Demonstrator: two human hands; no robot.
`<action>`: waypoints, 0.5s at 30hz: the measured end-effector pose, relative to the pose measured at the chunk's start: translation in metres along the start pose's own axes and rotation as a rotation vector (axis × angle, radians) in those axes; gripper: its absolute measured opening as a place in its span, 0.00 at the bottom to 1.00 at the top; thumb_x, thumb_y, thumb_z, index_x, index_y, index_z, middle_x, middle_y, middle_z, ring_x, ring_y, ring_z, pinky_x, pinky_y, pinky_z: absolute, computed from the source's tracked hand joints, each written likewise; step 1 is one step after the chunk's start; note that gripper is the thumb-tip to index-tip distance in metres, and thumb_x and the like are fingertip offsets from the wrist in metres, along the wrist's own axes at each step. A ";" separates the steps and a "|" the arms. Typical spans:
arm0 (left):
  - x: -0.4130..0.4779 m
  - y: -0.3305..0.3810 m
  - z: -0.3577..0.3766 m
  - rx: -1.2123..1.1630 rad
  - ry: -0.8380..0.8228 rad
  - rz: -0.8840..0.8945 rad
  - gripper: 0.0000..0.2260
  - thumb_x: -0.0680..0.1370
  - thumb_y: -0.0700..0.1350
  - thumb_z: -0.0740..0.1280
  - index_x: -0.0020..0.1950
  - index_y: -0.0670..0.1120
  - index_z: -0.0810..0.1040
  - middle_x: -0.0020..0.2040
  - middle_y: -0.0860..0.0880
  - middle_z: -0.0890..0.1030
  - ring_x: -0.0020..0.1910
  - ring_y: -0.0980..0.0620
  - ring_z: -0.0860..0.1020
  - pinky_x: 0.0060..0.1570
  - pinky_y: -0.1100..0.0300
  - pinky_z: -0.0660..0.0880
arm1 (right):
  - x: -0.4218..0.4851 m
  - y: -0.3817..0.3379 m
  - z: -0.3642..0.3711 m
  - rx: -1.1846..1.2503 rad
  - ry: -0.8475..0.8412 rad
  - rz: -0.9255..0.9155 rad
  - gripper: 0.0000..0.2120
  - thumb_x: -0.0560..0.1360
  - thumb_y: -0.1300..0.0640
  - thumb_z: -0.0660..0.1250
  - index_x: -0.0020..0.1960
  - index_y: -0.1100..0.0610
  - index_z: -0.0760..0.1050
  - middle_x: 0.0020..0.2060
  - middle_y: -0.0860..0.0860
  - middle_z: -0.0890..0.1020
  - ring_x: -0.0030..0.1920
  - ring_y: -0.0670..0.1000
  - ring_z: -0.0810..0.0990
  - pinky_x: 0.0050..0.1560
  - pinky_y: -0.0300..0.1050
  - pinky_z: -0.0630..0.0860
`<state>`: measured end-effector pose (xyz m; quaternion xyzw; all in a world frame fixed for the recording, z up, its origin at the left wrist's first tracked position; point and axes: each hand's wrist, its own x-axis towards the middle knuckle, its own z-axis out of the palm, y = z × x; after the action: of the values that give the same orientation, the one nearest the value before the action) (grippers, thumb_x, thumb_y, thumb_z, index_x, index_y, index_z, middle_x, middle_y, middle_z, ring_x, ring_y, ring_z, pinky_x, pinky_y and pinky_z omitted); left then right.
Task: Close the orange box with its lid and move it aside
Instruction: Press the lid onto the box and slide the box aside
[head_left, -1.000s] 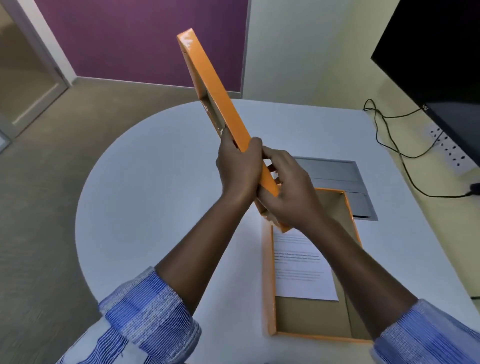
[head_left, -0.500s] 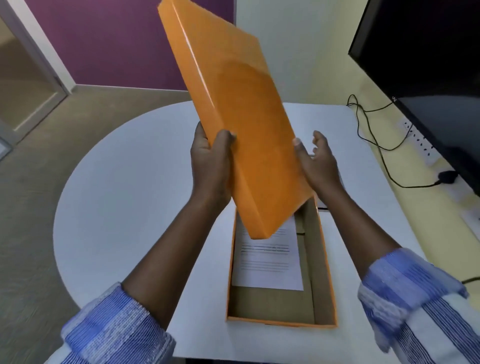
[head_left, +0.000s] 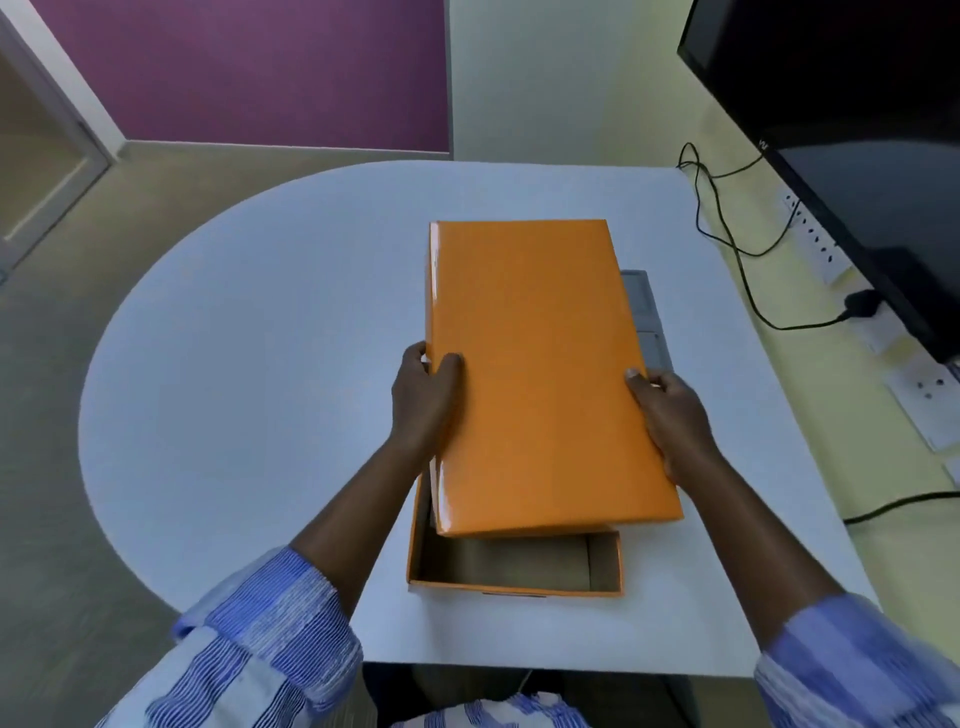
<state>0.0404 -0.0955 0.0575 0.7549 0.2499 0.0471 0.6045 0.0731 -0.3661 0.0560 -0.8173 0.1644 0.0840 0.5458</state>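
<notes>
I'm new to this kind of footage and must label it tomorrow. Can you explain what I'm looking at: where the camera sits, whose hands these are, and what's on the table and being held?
There is no machine here. A person wears a wide-angle camera on the head, so the picture looks forward and down at their own arms in blue striped sleeves.

The left hand and the right hand each grip a long side of an orange lid, thumbs on top. The lid sits over the orange box, which rests on a pale table. The lid is not seated yet: it lies shifted away from the person, so the near end of the box is open and shows its brown inside.

A grey panel in the tabletop peeks out beside the lid. To the right are a dark screen, black cables and wall sockets.
</notes>
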 end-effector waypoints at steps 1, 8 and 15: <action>0.000 -0.010 0.004 0.083 0.002 0.026 0.23 0.81 0.55 0.63 0.73 0.47 0.71 0.63 0.49 0.78 0.57 0.48 0.79 0.51 0.57 0.76 | -0.006 0.008 0.004 -0.043 0.031 -0.005 0.22 0.78 0.38 0.63 0.64 0.52 0.75 0.53 0.51 0.81 0.48 0.51 0.80 0.50 0.51 0.77; -0.008 -0.058 0.010 0.555 0.006 0.094 0.25 0.80 0.59 0.63 0.70 0.43 0.72 0.66 0.40 0.75 0.65 0.41 0.74 0.62 0.46 0.76 | -0.036 0.045 0.026 -0.297 0.104 -0.011 0.23 0.80 0.42 0.61 0.61 0.60 0.77 0.52 0.56 0.82 0.47 0.56 0.79 0.46 0.48 0.74; -0.018 -0.069 0.001 0.592 -0.055 0.181 0.28 0.81 0.57 0.65 0.76 0.43 0.67 0.72 0.40 0.71 0.70 0.40 0.68 0.63 0.45 0.71 | -0.048 0.063 0.030 -0.293 0.080 0.009 0.23 0.80 0.41 0.61 0.64 0.58 0.74 0.57 0.57 0.81 0.51 0.57 0.79 0.48 0.48 0.72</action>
<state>0.0029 -0.0938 -0.0032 0.9185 0.1678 0.0053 0.3581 0.0069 -0.3517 0.0046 -0.8902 0.1754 0.0770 0.4133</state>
